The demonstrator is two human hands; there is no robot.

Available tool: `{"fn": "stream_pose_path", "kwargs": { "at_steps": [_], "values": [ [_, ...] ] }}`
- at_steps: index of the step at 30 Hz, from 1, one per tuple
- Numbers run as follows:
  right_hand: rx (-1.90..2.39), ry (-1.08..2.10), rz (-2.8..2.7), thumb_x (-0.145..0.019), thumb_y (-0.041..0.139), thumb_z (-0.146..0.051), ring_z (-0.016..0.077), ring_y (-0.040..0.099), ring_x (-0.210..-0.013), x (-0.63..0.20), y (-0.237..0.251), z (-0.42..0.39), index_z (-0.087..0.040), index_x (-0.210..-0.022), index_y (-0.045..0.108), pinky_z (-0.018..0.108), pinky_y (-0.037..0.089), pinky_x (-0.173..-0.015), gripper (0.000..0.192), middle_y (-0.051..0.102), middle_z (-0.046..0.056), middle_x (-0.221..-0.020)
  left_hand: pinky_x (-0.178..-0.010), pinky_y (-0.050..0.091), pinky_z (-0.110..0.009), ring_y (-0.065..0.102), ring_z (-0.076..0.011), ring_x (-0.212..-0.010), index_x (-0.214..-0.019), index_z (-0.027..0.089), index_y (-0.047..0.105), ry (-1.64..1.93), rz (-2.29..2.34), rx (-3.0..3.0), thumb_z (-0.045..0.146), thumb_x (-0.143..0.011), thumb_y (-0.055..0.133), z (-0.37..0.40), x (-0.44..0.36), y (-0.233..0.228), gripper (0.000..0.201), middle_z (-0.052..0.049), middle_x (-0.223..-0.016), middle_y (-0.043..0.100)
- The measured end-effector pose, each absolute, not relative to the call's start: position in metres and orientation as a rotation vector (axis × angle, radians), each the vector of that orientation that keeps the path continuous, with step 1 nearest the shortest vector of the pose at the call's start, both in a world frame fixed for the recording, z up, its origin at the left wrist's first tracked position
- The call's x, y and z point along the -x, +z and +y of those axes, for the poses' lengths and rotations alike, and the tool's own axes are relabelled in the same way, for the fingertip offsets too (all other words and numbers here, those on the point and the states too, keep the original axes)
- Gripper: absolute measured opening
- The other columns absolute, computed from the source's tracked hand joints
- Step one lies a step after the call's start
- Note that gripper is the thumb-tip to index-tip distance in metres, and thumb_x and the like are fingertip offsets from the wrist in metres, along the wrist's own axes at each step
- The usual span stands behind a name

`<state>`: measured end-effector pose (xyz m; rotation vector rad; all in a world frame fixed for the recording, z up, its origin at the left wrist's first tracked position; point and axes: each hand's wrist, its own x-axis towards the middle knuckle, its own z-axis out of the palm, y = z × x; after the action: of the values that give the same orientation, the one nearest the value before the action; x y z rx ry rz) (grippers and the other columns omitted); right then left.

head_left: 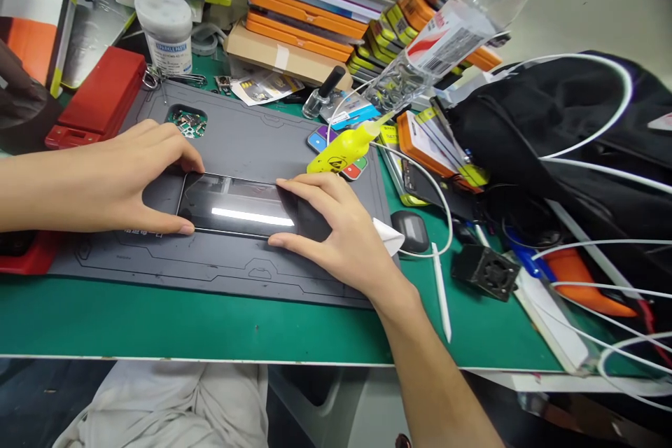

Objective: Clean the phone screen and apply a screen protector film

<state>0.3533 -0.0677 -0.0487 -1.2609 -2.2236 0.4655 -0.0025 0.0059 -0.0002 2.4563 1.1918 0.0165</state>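
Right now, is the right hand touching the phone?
Touching. The head view shows the right hand spanning the phone, with the thumb against its near edge and a finger on its far edge.

A pale wall (603, 7) rises beyond the far edge of the green bench (210, 325), dark floor (39, 406) below its near edge.

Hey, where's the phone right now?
In the head view, the phone is left of centre over the grey mat, held between the left hand and right hand.
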Motion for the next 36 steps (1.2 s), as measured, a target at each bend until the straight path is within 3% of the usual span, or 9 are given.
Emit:
{"fn": "stream_pose_path", "kwargs": {
  "at_steps": [5,11,17,23,36],
  "values": [
    [1.236,0.428,-2.230,-0.107,0.081,-0.075,0.0377,0.072,-0.140,-0.353,-0.051,-0.068,-0.025,-0.161,0.074,0.058,0.059,-0.126,0.073,0.076,0.016,-0.148,-0.110,0.051,-0.045,0.060,-0.0355,-0.132,-0.141,0.021,0.065,0.049,1.145,-2.504,0.084,-0.095,0.068,0.007,0.009,-0.007,0.078,-0.013,-0.144,0.065],
    [1.207,0.369,-2.219,-0.109,0.077,-0.077,0.0369,0.073,-0.137,-0.352,-0.056,-0.069,-0.022,-0.158,0.075,0.056,0.061,-0.122,0.073,0.077,0.017,-0.145,-0.111,0.057,-0.050,0.063,-0.0378,-0.134,-0.140,0.021,0.064,0.067,1.129,-2.512,0.078,-0.098,0.070,0.005,0.010,-0.007,0.071,-0.012,-0.144,0.066],
    [1.210,0.349,-2.216,-0.110,0.076,-0.076,0.0367,0.074,-0.136,-0.352,-0.056,-0.070,-0.023,-0.157,0.076,0.055,0.062,-0.120,0.071,0.078,0.017,-0.144,-0.115,0.060,-0.057,0.065,-0.0410,-0.134,-0.138,0.028,0.068,0.089,1.155,-2.457,0.095,-0.083,0.074,0.009,0.013,-0.012,0.087,-0.012,-0.143,0.068],
    [1.204,0.352,-2.236,-0.110,0.079,-0.071,0.0374,0.074,-0.136,-0.354,-0.053,-0.070,-0.022,-0.158,0.075,0.056,0.062,-0.121,0.069,0.078,0.017,-0.146,-0.118,0.058,-0.059,0.064,-0.0425,-0.135,-0.138,0.027,0.070,0.069,1.176,-2.426,0.097,-0.081,0.073,0.008,0.007,-0.010,0.090,-0.012,-0.143,0.069],
    [1.210,0.337,-2.231,-0.111,0.074,-0.076,0.0379,0.074,-0.136,-0.352,-0.055,-0.070,-0.023,-0.158,0.076,0.058,0.061,-0.122,0.071,0.078,0.018,-0.146,-0.112,0.057,-0.050,0.062,-0.0347,-0.134,-0.143,0.022,0.062,0.033,1.170,-2.506,0.081,-0.099,0.067,0.001,0.009,-0.005,0.074,-0.013,-0.146,0.064]
  ]
}}
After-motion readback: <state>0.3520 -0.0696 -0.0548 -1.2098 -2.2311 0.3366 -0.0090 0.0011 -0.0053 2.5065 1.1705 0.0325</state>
